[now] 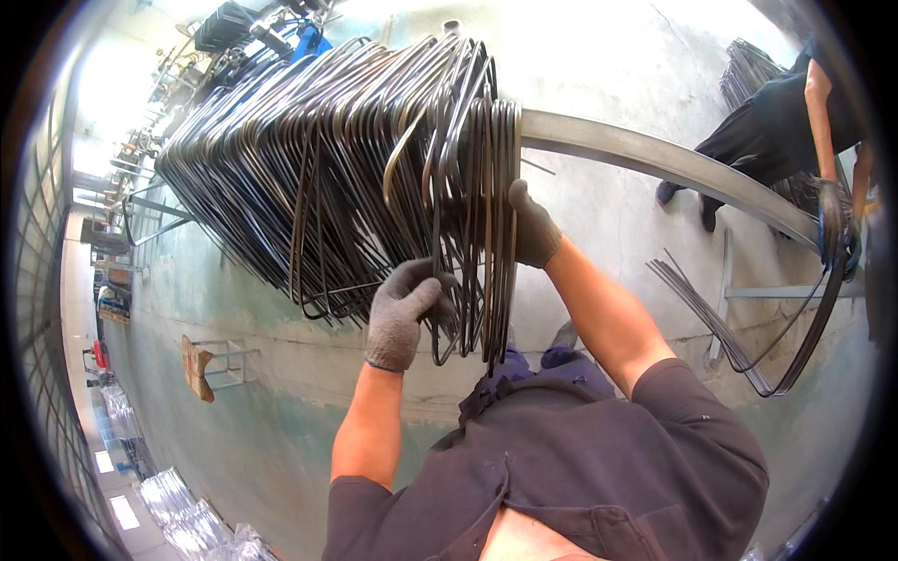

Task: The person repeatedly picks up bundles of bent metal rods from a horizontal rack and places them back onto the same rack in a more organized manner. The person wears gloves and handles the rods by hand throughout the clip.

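Many bent metal rod frames (355, 159) hang close together on a long metal rail (645, 150). My left hand (402, 313), in a grey work glove, curls its fingers round the lower part of the frames at the right end of the row. On the other side of that end bundle (500, 234), my gloved right hand (533, 224) presses with its thumb up along the outer rods. Its remaining fingers reach behind the rods and are partly hidden.
At the right, a co-worker's gloved hand (831, 220) holds several bent rods (739, 346) near the rail's other end. More rods (748, 70) are stacked behind. A small stool (198, 367) stands at left, and wrapped bundles (187, 514) lie at lower left.
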`<state>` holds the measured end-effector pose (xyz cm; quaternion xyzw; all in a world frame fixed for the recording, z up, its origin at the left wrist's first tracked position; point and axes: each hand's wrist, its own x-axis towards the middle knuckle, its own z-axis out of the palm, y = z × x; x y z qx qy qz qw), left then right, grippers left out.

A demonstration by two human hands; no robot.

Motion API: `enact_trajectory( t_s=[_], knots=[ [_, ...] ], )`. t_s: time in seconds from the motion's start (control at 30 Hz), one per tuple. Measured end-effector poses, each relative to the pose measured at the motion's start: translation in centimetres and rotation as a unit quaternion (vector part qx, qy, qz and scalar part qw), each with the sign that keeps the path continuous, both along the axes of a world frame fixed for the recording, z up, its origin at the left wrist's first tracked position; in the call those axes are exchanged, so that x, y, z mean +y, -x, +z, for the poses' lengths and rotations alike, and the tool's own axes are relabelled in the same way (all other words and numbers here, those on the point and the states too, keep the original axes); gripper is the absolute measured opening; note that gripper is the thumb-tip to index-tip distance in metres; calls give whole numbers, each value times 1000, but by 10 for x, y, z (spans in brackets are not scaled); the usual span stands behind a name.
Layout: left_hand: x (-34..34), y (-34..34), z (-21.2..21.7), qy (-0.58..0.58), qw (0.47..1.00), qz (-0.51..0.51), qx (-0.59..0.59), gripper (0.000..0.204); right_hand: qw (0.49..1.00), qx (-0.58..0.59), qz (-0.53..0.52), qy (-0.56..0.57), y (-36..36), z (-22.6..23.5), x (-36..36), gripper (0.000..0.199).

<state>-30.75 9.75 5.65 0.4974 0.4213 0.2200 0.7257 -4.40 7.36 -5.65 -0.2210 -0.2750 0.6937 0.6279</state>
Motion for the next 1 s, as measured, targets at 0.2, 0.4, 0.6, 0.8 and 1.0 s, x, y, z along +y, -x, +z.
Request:
enact_trajectory(
  t_s=[0.2,0.4,0.6,0.8,1.0],
  knots=[
    [5,4,51,-369,925,82,29,24,989,68,127,-38,29,-42,-45,117],
    [84,8,61,-352,910,187,117,27,992,16,116,-51,47,-66,-89,116],
    [70,-24,3,-45,992,66,-99,62,990,35,-137,10,16,-30,-17,133],
    [39,-8,5,-123,987,40,-90,62,994,49,-85,-42,-20,-11,73,129],
    [-13,30,-19,-158,967,0,-202,59,996,64,-34,-54,-11,-16,52,125]
  ],
)
